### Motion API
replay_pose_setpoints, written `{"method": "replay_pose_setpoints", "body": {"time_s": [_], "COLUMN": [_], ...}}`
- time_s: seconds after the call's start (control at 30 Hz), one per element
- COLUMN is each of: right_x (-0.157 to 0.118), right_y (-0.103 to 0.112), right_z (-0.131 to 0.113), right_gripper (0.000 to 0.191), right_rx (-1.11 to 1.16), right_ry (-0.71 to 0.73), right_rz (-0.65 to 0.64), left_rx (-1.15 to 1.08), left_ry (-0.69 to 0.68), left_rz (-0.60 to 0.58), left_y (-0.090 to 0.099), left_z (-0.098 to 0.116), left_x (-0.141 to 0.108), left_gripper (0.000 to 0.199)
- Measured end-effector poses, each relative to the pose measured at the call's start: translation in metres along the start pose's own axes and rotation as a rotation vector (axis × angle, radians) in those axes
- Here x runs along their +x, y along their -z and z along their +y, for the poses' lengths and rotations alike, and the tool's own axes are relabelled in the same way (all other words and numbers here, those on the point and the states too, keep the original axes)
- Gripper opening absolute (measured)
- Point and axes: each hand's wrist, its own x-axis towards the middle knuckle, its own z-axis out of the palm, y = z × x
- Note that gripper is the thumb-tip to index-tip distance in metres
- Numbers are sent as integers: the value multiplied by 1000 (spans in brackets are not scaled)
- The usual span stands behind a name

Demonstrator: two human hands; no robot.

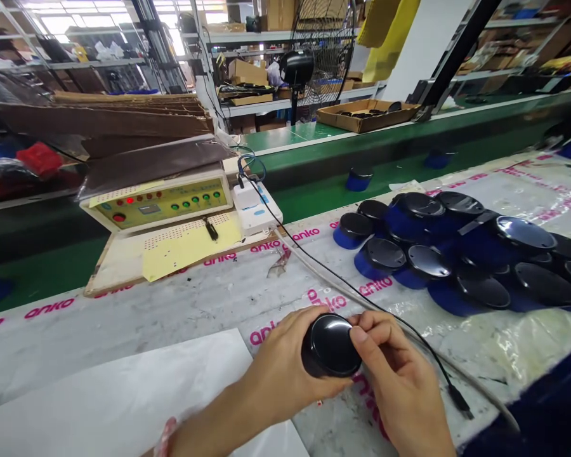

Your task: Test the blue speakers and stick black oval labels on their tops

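A round device with a glossy black top (335,344) is held above the table, its top facing up and toward me. My left hand (285,365) wraps around its side from the left, fingers behind and thumb in front. At its right edge, my right hand (400,374) has thumb and curled fingers closed on the rim; anything small between those fingers is hidden. A thin black cable (385,304) runs behind my right hand, its plug (459,401) lying to the right on the table.
Several blue devices with black tops (423,260) crowd the table at right. A control box (159,203) with lit buttons stands at left, beside a white box (257,206) with cables. A green conveyor belt (309,197) runs behind. White paper (124,393) lies front left.
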Motion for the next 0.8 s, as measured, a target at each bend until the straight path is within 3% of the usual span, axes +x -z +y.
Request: {"method": "replay_pose_setpoints", "body": {"time_s": [0.27,0.57,0.67,0.8], "right_x": [-2,-7,-5,-2], "right_y": [-7,-5,2,5], "right_z": [-15,-15,-15,-12], "right_gripper": [21,19,22,41], "right_rx": [-209,-416,-511,-357], "right_ry": [193,194,122,-179], "right_rz": [90,114,100,162], "left_rx": [-4,-6,14,19], "left_ry": [-21,-2,-23,-45], "left_rz": [11,-5,14,18], "left_y": [0,-1,-2,-1], "left_z": [-1,0,-2,-5], "left_x": [0,1,-1,-1], "left_gripper": [63,64,63,67]}}
